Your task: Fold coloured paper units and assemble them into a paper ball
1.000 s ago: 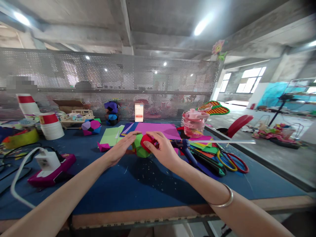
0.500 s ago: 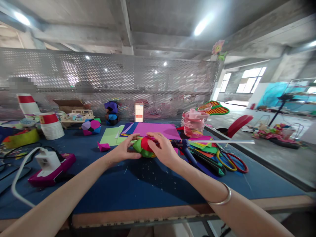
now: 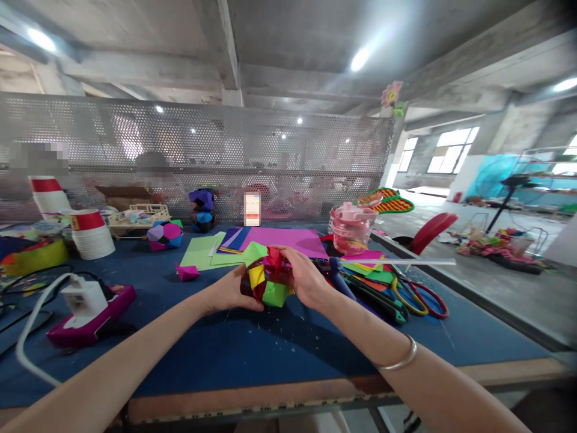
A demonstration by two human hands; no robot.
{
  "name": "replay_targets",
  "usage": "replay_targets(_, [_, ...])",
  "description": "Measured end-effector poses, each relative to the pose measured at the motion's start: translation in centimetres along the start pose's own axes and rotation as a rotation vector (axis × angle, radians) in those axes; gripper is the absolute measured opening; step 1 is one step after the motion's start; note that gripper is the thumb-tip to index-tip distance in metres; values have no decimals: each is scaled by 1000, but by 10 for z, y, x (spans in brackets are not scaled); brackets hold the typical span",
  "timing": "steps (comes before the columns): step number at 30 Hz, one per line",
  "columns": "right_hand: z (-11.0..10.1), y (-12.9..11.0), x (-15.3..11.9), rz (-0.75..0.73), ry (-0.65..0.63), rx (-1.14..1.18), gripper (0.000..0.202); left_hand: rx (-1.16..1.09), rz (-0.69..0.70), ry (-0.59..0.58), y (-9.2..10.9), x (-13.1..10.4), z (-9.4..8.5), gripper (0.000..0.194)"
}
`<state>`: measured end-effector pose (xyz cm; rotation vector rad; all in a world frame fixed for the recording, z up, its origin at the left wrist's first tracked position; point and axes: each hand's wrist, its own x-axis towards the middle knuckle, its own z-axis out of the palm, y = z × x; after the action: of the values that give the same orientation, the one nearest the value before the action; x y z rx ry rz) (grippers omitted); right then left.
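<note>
Between my hands is a folded-paper ball (image 3: pixel 274 293) of green, red, yellow and dark pieces, with an open hollow facing me. My left hand (image 3: pixel 232 288) grips its left side, thumb underneath. Curled around the right side is my right hand (image 3: pixel 306 278), its fingers at the red flap on top. Just behind lie purple paper sheets (image 3: pixel 297 240) and light green sheets (image 3: pixel 196 252). A small folded magenta piece (image 3: pixel 187 272) rests to the left. Close to my right hand lies a blue glue gun (image 3: pixel 336 276) with a long clear glue stick (image 3: pixel 406 261).
On the right are a green-black utility knife (image 3: pixel 383 300), scissors (image 3: pixel 433 300) and a pink plastic jar (image 3: pixel 351 228). Stacked paper cups (image 3: pixel 92 237), a purple power strip (image 3: pixel 90 322) with a white charger, and finished paper balls (image 3: pixel 166 234) stand left. A perforated metal screen (image 3: pixel 270 144) runs behind.
The paper ball has been turned and lifted slightly, so its yellow and dark hollow side now shows. Both hands have shifted their hold around it. The view has moved a little.
</note>
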<state>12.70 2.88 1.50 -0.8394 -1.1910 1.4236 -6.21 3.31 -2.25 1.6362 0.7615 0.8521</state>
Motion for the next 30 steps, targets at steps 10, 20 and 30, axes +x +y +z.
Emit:
replay_targets(10, [-7, -2, 6, -122, 90, 71, 29, 102, 99, -26, 1, 4, 10, 78])
replay_targets(20, [-23, -11, 20, -224, 187, 23, 31, -196, 43, 162, 18, -4, 2, 69])
replay_targets(30, [-19, 3, 17, -60, 68, -21, 23, -351, 69, 194, 26, -7, 2, 69])
